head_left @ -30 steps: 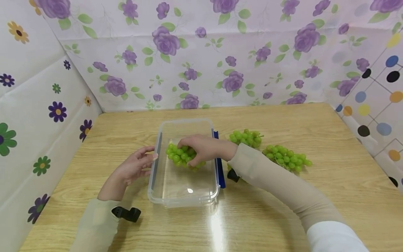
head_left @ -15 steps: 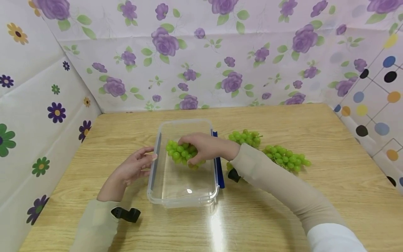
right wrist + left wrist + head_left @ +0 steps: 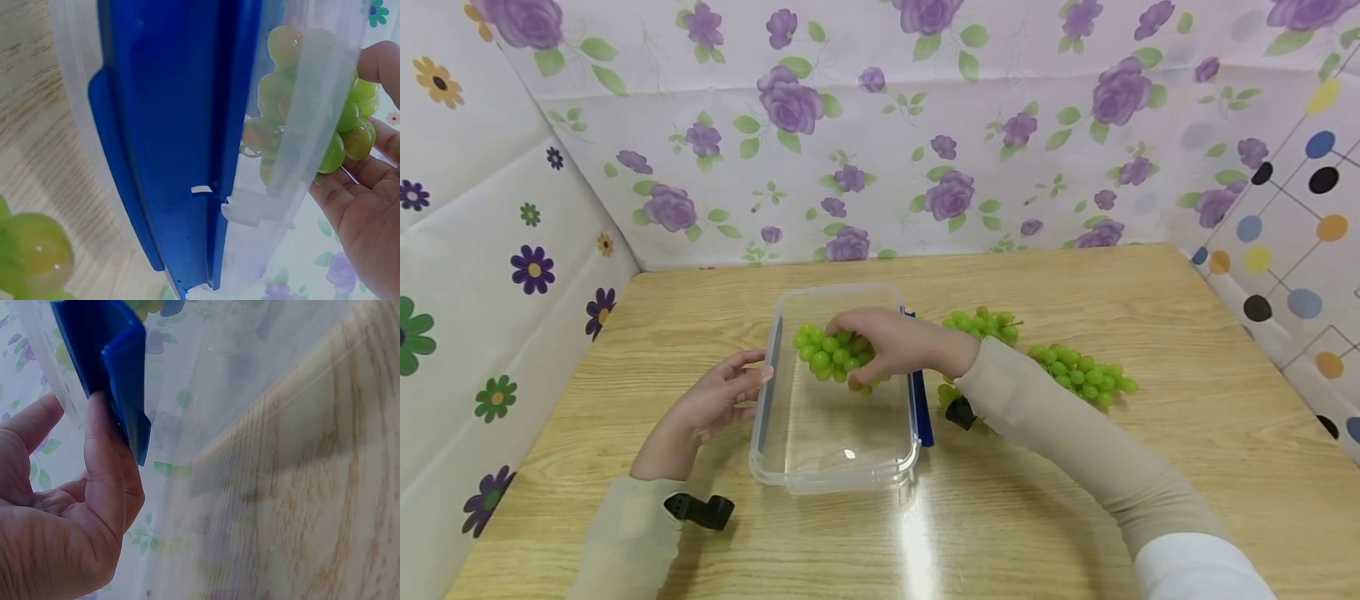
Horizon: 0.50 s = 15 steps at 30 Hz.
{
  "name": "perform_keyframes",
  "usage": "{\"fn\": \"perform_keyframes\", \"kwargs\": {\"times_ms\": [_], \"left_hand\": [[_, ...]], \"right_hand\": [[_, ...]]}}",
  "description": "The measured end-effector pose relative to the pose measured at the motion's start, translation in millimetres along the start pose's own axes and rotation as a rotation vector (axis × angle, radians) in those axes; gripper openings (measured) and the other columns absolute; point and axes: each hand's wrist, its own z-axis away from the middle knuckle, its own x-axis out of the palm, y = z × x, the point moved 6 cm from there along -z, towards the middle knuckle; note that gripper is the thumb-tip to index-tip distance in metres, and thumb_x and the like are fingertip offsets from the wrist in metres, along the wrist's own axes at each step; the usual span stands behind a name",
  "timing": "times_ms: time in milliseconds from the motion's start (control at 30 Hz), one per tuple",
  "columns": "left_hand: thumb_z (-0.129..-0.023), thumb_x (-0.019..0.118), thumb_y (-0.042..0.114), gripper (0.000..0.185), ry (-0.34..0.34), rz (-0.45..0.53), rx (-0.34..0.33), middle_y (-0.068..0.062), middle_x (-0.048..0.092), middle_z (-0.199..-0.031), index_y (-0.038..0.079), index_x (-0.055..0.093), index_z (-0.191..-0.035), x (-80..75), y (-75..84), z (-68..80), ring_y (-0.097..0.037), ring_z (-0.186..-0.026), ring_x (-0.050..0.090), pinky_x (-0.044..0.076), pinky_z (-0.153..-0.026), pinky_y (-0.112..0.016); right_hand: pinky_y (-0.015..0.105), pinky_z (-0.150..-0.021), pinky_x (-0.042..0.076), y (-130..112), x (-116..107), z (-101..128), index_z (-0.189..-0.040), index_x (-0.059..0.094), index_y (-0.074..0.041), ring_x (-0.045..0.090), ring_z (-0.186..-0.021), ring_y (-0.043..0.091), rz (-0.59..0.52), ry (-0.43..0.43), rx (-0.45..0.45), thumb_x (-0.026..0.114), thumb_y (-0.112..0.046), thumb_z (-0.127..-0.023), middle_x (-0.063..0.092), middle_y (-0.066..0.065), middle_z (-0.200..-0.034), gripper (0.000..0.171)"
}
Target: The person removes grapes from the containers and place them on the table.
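Note:
A clear plastic container with blue side latches stands open on the table. My left hand holds its left side, thumb at the rim and fingers against the latch on that side in the left wrist view. Inside the container's outline, my right hand grips a bunch of green grapes from above, thumb on the near side and fingers on the far side. The right wrist view shows these grapes partly through the translucent wall. Whether the bunch touches the container's floor cannot be told.
Right of the container, more green grape bunches lie on the wooden table: one behind the right forearm, another farther right. Some grapes show under the right wrist. Patterned cloth rises at the back and sides.
The gripped grapes have shifted slightly upward in the head view, with my right hand. My left hand and the container hold their place; the head view has drifted a little.

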Motion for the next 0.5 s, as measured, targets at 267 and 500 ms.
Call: {"fn": "perform_keyframes", "kwargs": {"times_ms": [267, 500], "left_hand": [[-0.099, 0.052, 0.028, 0.066, -0.004, -0.001, 0.001, -0.002, 0.054, -0.109, 0.003, 0.018, -0.149, 0.2, 1.4, 1.0, -0.008, -0.09, 0.06, 0.053, -0.073, -0.025], [-0.098, 0.052, 0.029, 0.067, -0.009, -0.005, 0.001, -0.002, 0.054, -0.11, 0.003, 0.017, -0.15, 0.1, 0.5, 0.2, -0.008, -0.09, 0.06, 0.053, -0.074, -0.025]], "right_hand": [[0.027, -0.088, 0.048, -2.8, -6.7, 3.6, -0.128, 0.05, -0.002, 0.056, -0.1, 0.017, 0.005, 0.022, -0.023, 0.073, -0.014, -0.081, 0.059, 0.009, -0.117, 0.053], [0.027, -0.089, 0.048, -4.1, -12.0, 7.2, -0.127, 0.05, -0.002, 0.056, -0.101, 0.018, 0.012, 0.04, -0.024, 0.073, -0.013, -0.081, 0.058, 0.009, -0.118, 0.053]]}}
